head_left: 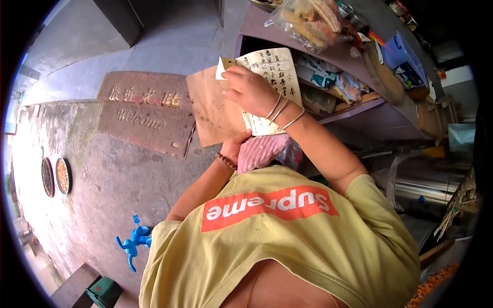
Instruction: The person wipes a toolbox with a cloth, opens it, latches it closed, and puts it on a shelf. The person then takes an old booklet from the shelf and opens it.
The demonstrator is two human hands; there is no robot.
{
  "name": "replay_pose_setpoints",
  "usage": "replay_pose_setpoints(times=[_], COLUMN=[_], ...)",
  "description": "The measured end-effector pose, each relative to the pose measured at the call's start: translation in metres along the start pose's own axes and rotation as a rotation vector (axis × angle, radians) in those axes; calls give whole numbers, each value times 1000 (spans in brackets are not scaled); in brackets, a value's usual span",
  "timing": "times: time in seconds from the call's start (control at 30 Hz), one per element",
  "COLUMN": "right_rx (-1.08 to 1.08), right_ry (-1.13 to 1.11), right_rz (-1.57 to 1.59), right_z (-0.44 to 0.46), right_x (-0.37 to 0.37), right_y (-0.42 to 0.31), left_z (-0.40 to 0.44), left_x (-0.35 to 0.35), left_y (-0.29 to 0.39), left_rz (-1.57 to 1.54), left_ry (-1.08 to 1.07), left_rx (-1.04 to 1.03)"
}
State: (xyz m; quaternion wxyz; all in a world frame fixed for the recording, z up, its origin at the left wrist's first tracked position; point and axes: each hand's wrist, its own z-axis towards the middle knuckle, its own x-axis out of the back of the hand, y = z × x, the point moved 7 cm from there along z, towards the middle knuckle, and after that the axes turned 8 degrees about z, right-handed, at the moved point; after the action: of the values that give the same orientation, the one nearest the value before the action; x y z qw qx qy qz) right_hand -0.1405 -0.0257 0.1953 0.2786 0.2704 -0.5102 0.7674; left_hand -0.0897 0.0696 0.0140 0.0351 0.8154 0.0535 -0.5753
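An open notebook (283, 66) with a brown cover (211, 105) and handwritten characters is held up in front of me. My left hand (235, 146), with a beaded bracelet, grips its lower edge near the spine, thumb on the page. My right hand (251, 92), with several thin bangles at the wrist, lies across the written page. Its fingers are closed at a turned-up page corner (226, 65) near the top. The palm hides part of the writing. Ribbed pink cloth (263, 151) shows just below the notebook.
A brown welcome mat (141, 120) lies on the concrete floor to the left. Two round trays (62, 175) and a blue balloon-like figure (134, 241) are farther left. At right stands a cluttered purple cabinet (359, 115), with a plastic bag (310, 23) and a blue bin (403, 59) on top.
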Motion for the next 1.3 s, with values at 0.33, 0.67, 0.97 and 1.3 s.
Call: replay_pose_setpoints(times=[0.33, 0.67, 0.97, 1.3], right_rx=[-16, -48, 7, 75], right_ry=[-160, -224, -165, -225], right_rz=[-52, -95, -130, -43], right_z=[-13, -18, -21, -25], right_x=[-48, -67, -63, -59], right_y=[-7, -5, -14, -30], left_z=[3, -1, -1, 4], left_x=[12, 4, 6, 7], left_y=[10, 19, 15, 9], left_rz=[104, 180, 112, 62], left_ry=[99, 94, 75, 37], left_rx=[-151, -286, -218, -169])
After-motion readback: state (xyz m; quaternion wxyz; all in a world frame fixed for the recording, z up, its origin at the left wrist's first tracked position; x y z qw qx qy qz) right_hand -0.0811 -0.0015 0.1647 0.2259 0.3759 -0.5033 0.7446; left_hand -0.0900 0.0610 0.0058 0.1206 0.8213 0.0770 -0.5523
